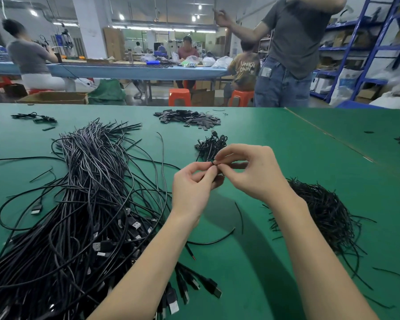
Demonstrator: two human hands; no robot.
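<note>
At three o'clock from the USB cable heap (pixel 90 204), my left hand (pixel 192 188) and right hand (pixel 254 172) pinch a thin black tie (pixel 214 163): light, bendy, best held by its ends.

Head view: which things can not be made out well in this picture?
1. Head view: the small black piece pinched by the left hand and right hand is mostly covered by fingers and too small to identify.
2. Head view: the cable bundle is cut off by the left and bottom edges.
3. Head view: the flat dark pieces are too far and small to identify.
</note>
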